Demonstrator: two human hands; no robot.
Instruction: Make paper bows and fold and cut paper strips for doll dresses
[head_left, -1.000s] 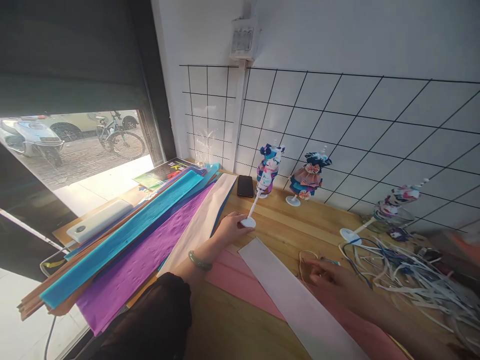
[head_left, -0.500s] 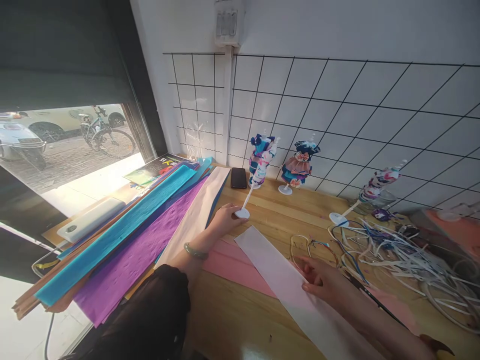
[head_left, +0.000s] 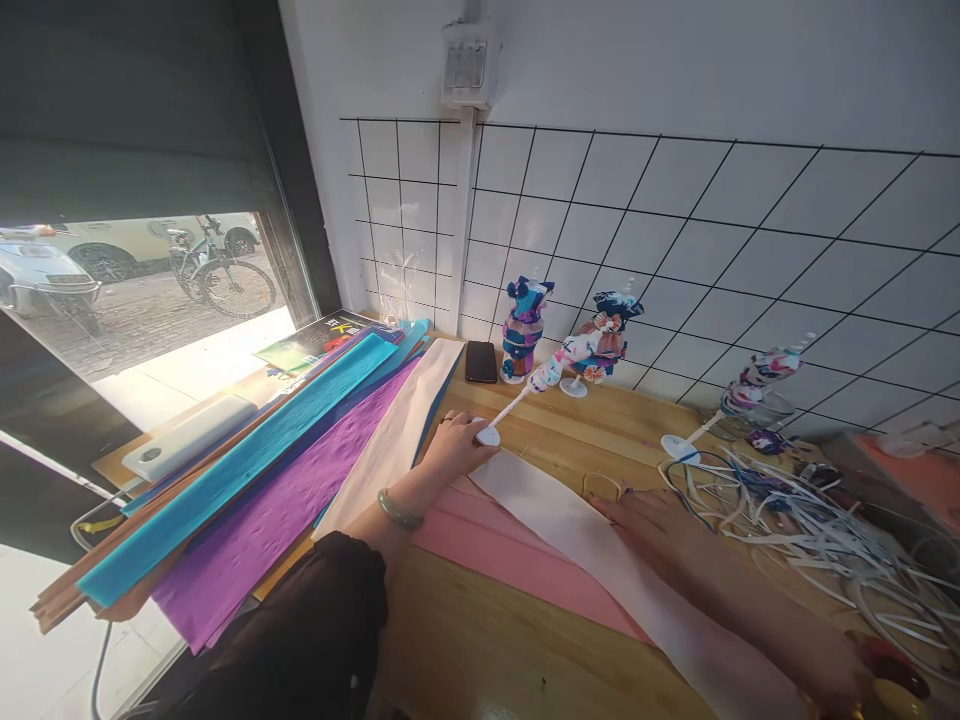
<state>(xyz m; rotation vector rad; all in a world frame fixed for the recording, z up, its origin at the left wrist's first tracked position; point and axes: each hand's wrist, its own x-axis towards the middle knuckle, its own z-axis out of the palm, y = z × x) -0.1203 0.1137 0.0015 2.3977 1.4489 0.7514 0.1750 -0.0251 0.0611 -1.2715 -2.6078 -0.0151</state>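
My left hand (head_left: 455, 445), with a green bangle at the wrist, grips the round white base of a miniature dress form (head_left: 574, 358). The form leans to the right, its torso wrapped in white material with pink and blue marks. My right hand (head_left: 651, 520) lies palm down at the right edge of a white paper strip (head_left: 555, 515), fingers stretched toward the left. Whether its fingertips press on the strip, I cannot tell. Beneath the strip is a pink sheet (head_left: 495, 548). Two dressed miniature forms, one purple and blue (head_left: 523, 330), one with peach ruffles (head_left: 611, 335), stand behind.
Blue (head_left: 247, 470), purple (head_left: 285, 510) and cream paper (head_left: 390, 430) lie stacked at left beside a white device (head_left: 191, 438). A black phone (head_left: 481, 362) rests near the wall. Another dress form (head_left: 757, 385) leans at right, behind tangled white strips (head_left: 817, 520).
The dress form in my left hand has tipped further to the right. My right hand has gone from curled above the white strip to flat, and the strip has bent and shifted.
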